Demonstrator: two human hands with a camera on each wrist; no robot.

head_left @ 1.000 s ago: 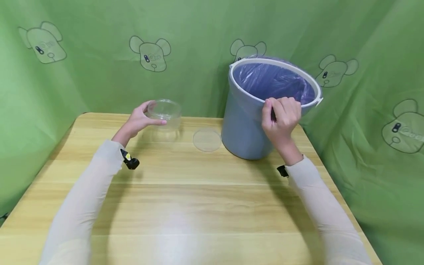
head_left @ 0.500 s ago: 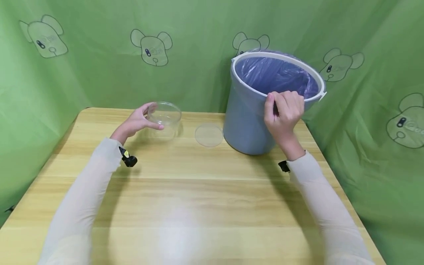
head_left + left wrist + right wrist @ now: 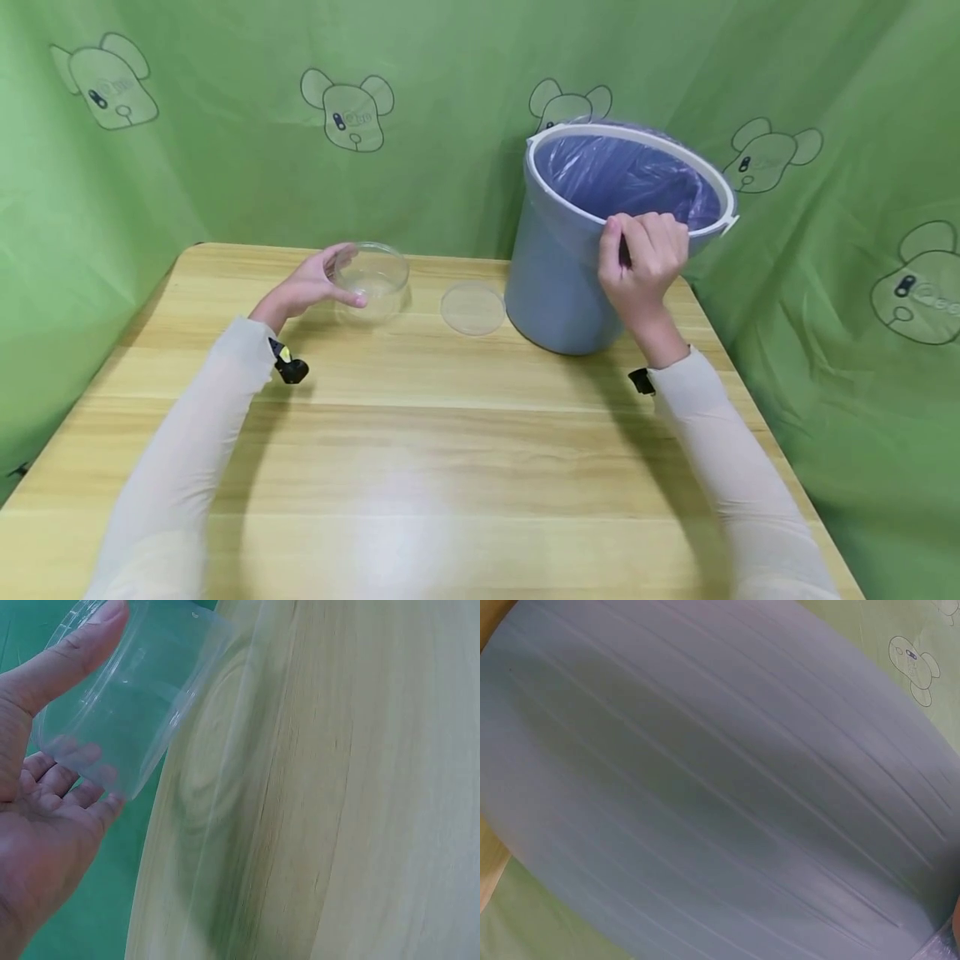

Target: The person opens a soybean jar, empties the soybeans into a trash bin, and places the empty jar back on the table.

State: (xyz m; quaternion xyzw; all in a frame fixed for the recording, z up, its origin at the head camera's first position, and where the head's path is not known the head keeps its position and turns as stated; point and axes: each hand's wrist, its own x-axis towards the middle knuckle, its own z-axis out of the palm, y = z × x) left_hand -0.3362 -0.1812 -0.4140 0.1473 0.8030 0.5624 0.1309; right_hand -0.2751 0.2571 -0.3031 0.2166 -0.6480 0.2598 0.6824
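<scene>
In the head view my left hand (image 3: 307, 283) holds a clear round plastic tub (image 3: 378, 279) near the table's back edge, its open top upward. The left wrist view shows the thumb on one side of the tub (image 3: 150, 682) and the other fingers on the far side. Its shadow on the wood stands a little apart from it. My right hand (image 3: 647, 262) grips the white rim of a grey-blue trash bin (image 3: 558, 275) lined with a purple bag (image 3: 637, 179). Ribbed bin wall (image 3: 705, 772) fills the right wrist view; my right fingers are almost wholly out of it.
A clear flat round lid (image 3: 472, 308) lies on the wooden table (image 3: 420, 467) between tub and bin. Green cloth (image 3: 450, 167) with bear-like drawings hangs behind and along both sides. The bin stands at the back right, close to the cloth.
My left hand has lowered the tub toward the table. My right hand keeps its grip on the bin's rim, and the whole head view has shifted slightly.
</scene>
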